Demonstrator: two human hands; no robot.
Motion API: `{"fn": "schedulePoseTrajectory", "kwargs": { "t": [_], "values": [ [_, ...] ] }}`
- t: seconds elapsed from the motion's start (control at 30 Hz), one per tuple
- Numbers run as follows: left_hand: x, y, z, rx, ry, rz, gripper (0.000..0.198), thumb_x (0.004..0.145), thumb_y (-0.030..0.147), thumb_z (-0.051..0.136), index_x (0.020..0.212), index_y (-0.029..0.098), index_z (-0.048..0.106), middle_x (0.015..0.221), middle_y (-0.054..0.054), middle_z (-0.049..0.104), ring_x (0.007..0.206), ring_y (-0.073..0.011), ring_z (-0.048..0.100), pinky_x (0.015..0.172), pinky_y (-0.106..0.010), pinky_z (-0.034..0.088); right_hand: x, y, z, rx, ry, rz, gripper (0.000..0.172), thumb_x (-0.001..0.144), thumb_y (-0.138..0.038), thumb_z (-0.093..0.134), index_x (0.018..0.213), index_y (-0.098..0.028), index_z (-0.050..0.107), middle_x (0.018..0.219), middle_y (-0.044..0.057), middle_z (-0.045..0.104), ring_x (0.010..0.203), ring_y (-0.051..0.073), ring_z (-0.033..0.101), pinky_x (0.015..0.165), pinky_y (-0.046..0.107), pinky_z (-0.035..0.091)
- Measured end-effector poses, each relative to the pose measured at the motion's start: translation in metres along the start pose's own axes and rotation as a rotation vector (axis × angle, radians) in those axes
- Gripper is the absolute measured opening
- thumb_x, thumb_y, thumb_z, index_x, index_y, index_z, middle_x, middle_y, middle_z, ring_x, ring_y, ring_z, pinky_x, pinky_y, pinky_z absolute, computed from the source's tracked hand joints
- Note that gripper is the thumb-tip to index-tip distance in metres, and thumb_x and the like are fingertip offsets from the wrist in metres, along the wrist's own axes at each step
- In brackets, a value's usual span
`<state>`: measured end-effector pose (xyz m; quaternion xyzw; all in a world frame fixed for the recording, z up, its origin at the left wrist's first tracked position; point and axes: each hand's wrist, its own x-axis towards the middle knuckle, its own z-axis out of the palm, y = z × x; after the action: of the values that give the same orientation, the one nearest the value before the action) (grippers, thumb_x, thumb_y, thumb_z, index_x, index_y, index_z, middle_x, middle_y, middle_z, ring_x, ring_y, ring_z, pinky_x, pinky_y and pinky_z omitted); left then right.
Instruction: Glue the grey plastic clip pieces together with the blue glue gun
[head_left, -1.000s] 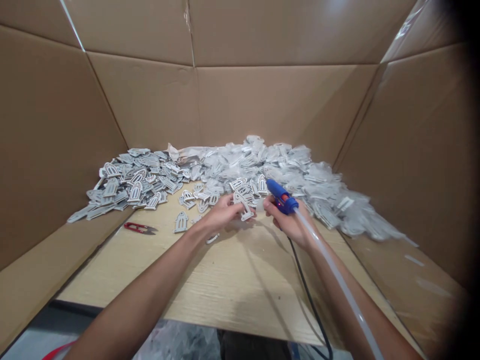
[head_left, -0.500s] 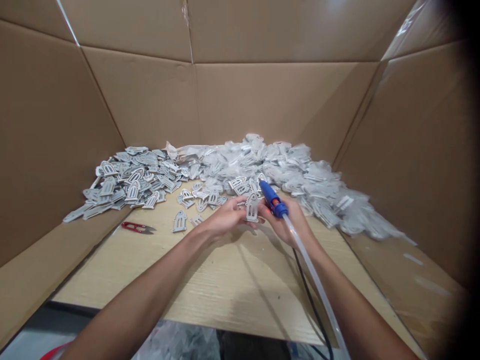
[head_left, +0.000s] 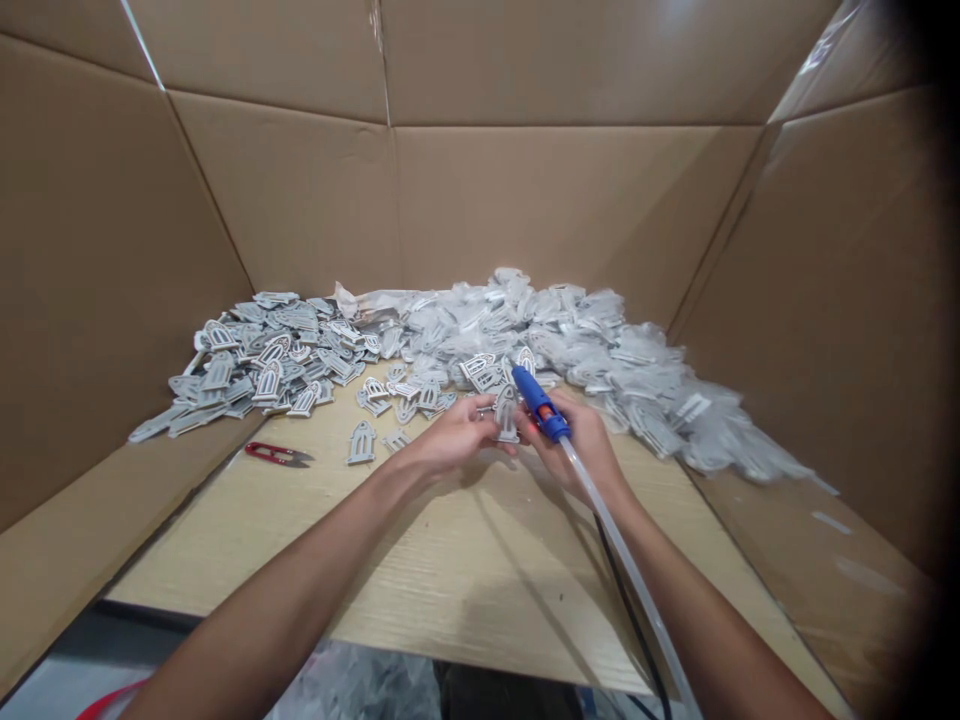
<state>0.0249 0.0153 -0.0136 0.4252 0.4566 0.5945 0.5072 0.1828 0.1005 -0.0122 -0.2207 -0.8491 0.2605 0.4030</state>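
My left hand [head_left: 459,438] pinches a small grey arched window piece [head_left: 507,416] between thumb and fingers, standing it upright above the table. In my right hand [head_left: 576,447] is a blue hot glue gun [head_left: 541,402], its nozzle end pointing up and away from me. A long translucent glue stick [head_left: 600,505] runs out of the gun's back along my right forearm. The gun's front lies just above the window piece; I cannot tell whether they touch. Some fingers of my right hand are hidden behind the gun.
Loose grey window pieces [head_left: 271,372] are heaped at the back left, with several nearer my left hand. Plastic-bagged pieces [head_left: 637,375] pile along the back and right. Red thread snips [head_left: 277,455] lie on the wooden table [head_left: 420,590]. Cardboard walls [head_left: 570,200] surround it. A black cable [head_left: 626,600] hangs over the front edge.
The glue gun's front has tilted slightly left over the window piece. Both hands keep their holds and have barely moved.
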Motion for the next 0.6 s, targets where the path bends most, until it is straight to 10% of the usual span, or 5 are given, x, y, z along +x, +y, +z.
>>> {"fn": "schedulePoseTrajectory", "kwargs": {
  "t": [0.3,0.6],
  "values": [
    [0.0006,0.0036,0.0005,0.068,0.092,0.023,0.007,0.086,0.016,0.061,0.092,0.014,0.060,0.087,-0.011,0.074,0.076,-0.0172,0.071,0.058,-0.023,0.043,0.0008,-0.0014,-0.0013,-0.018,0.168,0.072,0.036,0.091,-0.052,0.064,0.076,-0.020,0.062,0.075,0.003,0.061,0.070,0.018,0.055,0.067,0.029,0.042],
    [0.0047,0.0022,-0.0017,0.017,0.232,0.085,0.027,0.078,0.003,0.060,0.102,0.014,0.056,0.089,-0.010,0.075,0.072,-0.0171,0.071,0.059,-0.024,0.047,0.0014,-0.0019,-0.0057,0.238,-0.100,0.282,0.071,0.081,-0.087,0.050,0.076,-0.019,0.069,0.072,0.008,0.072,0.060,0.018,0.066,0.057,0.027,0.048]
  ]
}}
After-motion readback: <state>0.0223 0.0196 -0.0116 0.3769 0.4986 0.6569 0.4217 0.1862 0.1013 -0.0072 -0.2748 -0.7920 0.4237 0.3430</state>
